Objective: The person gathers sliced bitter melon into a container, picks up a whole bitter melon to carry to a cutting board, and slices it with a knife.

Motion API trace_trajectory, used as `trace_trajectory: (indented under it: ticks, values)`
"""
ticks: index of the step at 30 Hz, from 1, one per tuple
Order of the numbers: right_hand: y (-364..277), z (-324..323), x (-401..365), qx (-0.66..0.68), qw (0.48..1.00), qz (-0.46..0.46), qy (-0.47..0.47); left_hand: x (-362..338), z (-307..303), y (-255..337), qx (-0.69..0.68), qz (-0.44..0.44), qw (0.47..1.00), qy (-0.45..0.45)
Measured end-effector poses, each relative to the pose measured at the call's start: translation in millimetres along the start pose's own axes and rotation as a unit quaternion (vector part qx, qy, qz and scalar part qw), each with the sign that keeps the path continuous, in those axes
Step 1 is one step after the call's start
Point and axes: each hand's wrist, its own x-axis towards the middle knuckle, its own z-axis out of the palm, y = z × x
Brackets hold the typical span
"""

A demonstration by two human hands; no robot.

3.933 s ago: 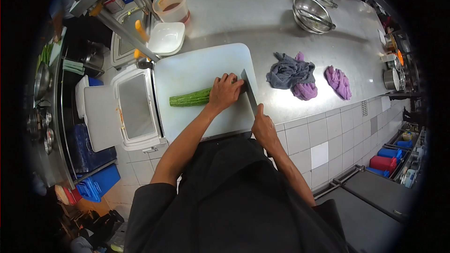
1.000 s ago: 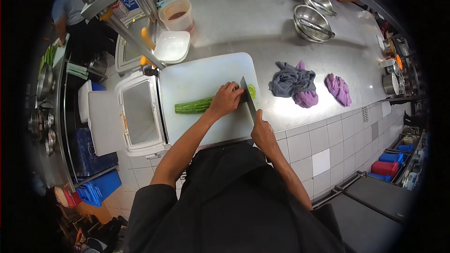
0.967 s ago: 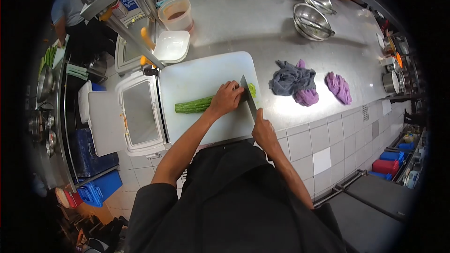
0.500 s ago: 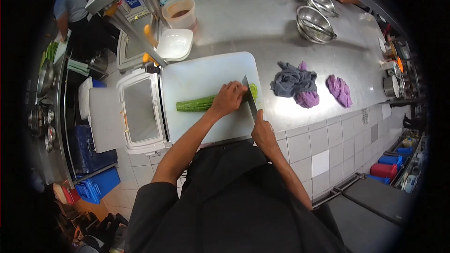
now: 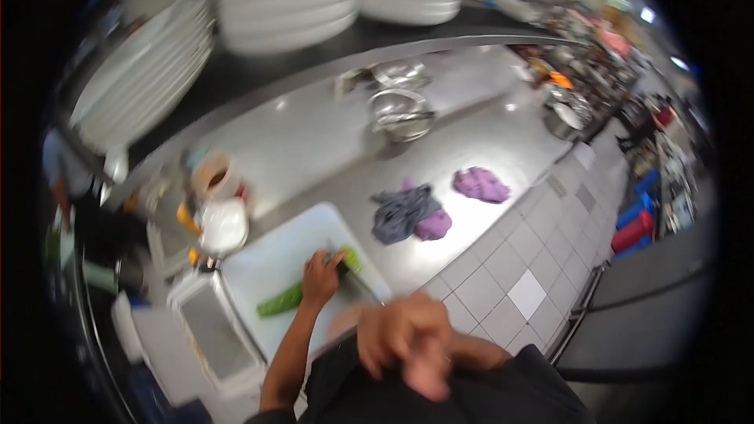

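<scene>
On the white cutting board [image 5: 275, 259] lies a long, dark green, ridged vegetable [image 5: 280, 302]. My left hand [image 5: 320, 279] rests on its right part with fingers bent over it. Light green cut pieces [image 5: 350, 257] sit just beyond the fingertips. The kitchen knife [image 5: 362, 286] lies along the right of the board, beside my left fingers, its handle end partly hidden. Close to the camera, in front of my dark apron, is my right hand [image 5: 407, 341], raised off the knife and smeared by motion; no object shows in it.
Grey and purple cloths [image 5: 408, 213] lie right of the board, with another purple cloth [image 5: 481, 184] farther over. Steel bowls [image 5: 400, 115] stand behind. A white dish [image 5: 224, 225] and plastic tub [image 5: 214, 175] are left. Plates [image 5: 290, 8] fill the overhead shelf; an open bin [image 5: 216, 322] adjoins the board.
My right hand has let go of the knife and come up towards my body. The camera view has tilted up, bringing the plate shelf into sight. My left hand stays on the vegetable.
</scene>
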Motion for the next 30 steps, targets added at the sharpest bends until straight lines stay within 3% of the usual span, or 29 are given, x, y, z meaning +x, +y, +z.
trace_trajectory:
  ticks: [2,3,5,14,30]
  values:
    - [-20,34,26,0.157,0.948,-0.247,-0.126,-1,-4,5,-0.021,-0.003,1.0,0.005]
    - [-45,49,26,0.247,0.933,-0.213,-0.153,0,-4,5,-0.03,-0.007,1.0,0.005]
    - [-64,54,20,0.285,0.925,-0.182,-0.174,-1,-4,7,-0.022,0.003,1.0,0.014]
    - [-61,40,35,0.282,0.922,-0.173,-0.204,1,1,2,-0.022,0.018,0.999,0.02]
    - [-41,12,18,0.277,0.948,-0.112,-0.108,2,-3,5,-0.023,0.017,1.0,-0.009]
